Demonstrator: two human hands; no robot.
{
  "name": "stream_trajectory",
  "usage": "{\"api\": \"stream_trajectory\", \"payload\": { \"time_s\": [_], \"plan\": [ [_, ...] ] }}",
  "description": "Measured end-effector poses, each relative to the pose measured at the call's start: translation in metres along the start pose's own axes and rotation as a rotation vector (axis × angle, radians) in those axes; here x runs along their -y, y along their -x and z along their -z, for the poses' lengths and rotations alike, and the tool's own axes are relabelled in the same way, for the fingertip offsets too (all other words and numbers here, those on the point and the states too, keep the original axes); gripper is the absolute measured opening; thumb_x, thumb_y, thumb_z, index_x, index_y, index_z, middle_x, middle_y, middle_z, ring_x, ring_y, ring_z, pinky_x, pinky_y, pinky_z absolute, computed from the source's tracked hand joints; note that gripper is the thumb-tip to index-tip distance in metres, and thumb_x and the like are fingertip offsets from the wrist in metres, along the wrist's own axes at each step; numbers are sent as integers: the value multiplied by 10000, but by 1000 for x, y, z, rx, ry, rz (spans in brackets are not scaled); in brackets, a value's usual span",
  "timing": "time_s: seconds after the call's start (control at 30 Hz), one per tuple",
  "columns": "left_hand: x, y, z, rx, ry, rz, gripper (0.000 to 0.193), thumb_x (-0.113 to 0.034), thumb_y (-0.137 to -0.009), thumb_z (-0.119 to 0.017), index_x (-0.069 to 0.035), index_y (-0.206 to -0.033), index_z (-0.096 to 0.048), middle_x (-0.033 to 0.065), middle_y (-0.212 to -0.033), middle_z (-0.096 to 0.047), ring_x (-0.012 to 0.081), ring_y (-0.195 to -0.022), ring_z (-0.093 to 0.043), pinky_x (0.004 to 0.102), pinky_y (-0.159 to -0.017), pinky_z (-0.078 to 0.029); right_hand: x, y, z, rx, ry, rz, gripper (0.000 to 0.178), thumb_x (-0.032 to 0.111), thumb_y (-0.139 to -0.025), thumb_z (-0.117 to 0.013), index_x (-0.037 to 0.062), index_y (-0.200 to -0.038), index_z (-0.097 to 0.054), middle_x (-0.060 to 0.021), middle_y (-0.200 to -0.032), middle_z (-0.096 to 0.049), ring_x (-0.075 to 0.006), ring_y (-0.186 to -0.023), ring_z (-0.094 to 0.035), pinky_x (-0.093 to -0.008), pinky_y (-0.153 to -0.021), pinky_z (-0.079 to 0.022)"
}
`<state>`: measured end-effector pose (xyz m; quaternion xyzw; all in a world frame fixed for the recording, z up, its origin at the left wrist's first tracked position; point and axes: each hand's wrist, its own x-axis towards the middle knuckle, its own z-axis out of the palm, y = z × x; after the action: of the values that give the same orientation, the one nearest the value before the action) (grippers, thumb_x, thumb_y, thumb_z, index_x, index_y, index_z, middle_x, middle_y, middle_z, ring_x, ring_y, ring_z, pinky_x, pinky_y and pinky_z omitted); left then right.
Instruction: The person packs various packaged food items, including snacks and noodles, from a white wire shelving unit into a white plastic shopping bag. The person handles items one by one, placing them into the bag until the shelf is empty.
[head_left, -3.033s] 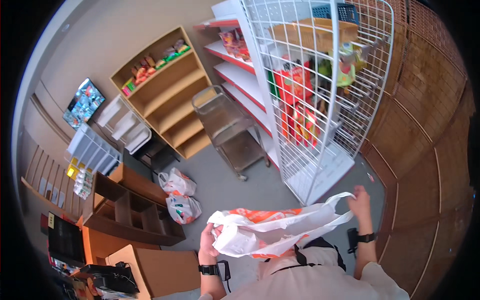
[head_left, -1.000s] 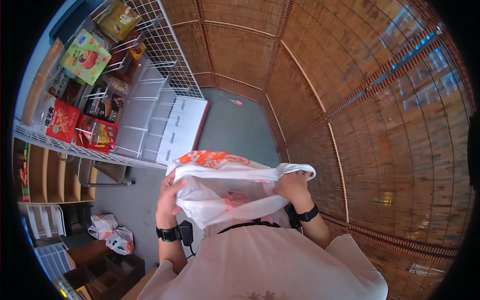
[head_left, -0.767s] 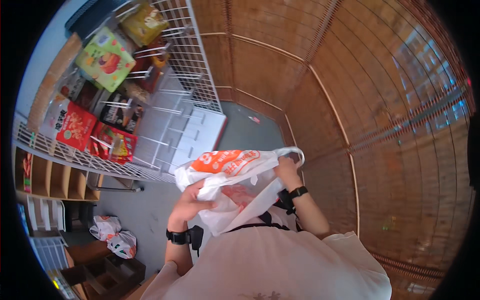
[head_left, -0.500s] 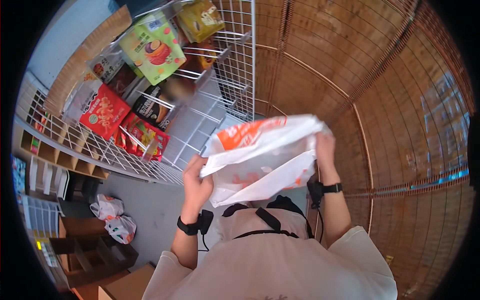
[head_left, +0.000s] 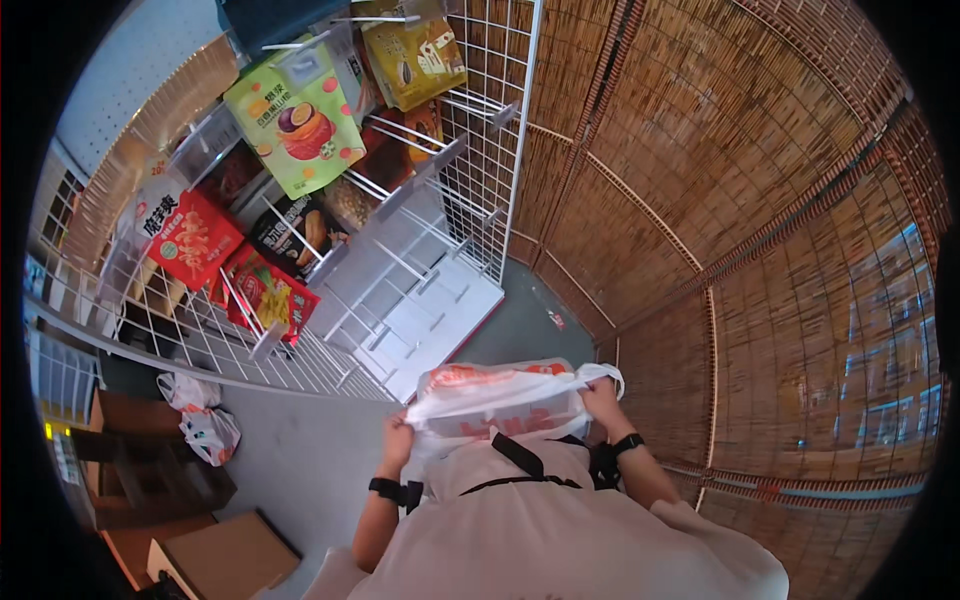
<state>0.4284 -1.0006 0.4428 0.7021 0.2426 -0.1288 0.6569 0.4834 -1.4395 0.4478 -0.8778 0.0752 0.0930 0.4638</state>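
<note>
Two bare hands hold a white-and-orange plastic bag [head_left: 490, 395] stretched out just in front of the wearer's pale shirt [head_left: 560, 530]. At its left end, the left hand [head_left: 398, 437] is closed in a tight pinch on the edge; at the other, the right hand [head_left: 602, 396] has its fingers curled round the plastic by a handle loop. Both grips look firm, with the film taut between them.

Judging by how it lies, the opening-out is largely done: the mouth is drawn wide and the inner side shows. No solid contents can be seen in it, though its bottom is hidden. Neither hand has let go, so the bag is not yet set down.

Beyond it stands a white wire rack [head_left: 525, 120]. A green pouch [head_left: 305, 135], a yellow pouch [head_left: 415, 60] and a red packet [head_left: 195, 240] hang on its hooks, well apart from both hands; any handling of these looks not yet begun.

Farther off, to the left, two bulging white bags [head_left: 210, 437] sit on the grey floor [head_left: 320, 450], seemingly already filled. Woven screens [head_left: 650, 150] close off the right.
</note>
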Motion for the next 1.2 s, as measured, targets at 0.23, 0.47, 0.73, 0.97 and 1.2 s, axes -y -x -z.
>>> {"api": "stream_trajectory", "payload": {
  "time_s": [0.23, 0.47, 0.73, 0.97, 1.2],
  "plan": [
    [-58, -30, -20, 235, 726, 319, 283, -150, -806, -437, 2, -1007, -565, 126, -952, -622, 255, -881, -616, 362, -834, -494, 49, -62, 51, 358, -769, -318, 274, 159, -759, -525, -36, -917, -636, -91, -902, -633, -195, -780, -598, -342, -661, -470],
    [-134, 31, -81, -837, -484, -496, 526, -218, -749, -635, -36, -1215, -475, 166, -1230, -437, 325, -1172, -408, 448, -944, -369, 104, -69, 76, 526, -548, -224, 299, 229, -834, -464, -20, -742, -603, -37, -729, -585, -134, -684, -543, -300, -615, -431],
    [-157, 87, -185, -710, -801, 53, 1025, -250, -656, -755, -106, -1460, -136, 253, -1474, -101, 494, -1331, -117, 676, -996, -192, 136, -49, 78, 633, -929, -259, 298, 167, -876, -398, -18, -944, -623, -68, -887, -633, -132, -771, -588, -286, -701, -481],
    [-15, -54, -111, -667, -535, -22, 697, 11, -698, -534, 35, -1362, -324, 249, -977, -618, 430, -873, -623, 438, -756, -498, 135, -91, 78, 771, -448, 294, 286, 201, -826, -555, -12, -990, -652, -96, -942, -680, -189, -872, -636, -307, -765, -478],
    [-111, -16, -119, -617, 505, -188, 366, 71, -765, -499, 40, -1124, -558, 101, -948, -647, 151, -763, -626, 262, -599, -487, 184, -146, 101, -122, 129, 1156, 141, 126, -805, -587, 10, -886, -590, -157, -839, -585, -370, -762, -517, -463, -690, -399]
  ]
}}
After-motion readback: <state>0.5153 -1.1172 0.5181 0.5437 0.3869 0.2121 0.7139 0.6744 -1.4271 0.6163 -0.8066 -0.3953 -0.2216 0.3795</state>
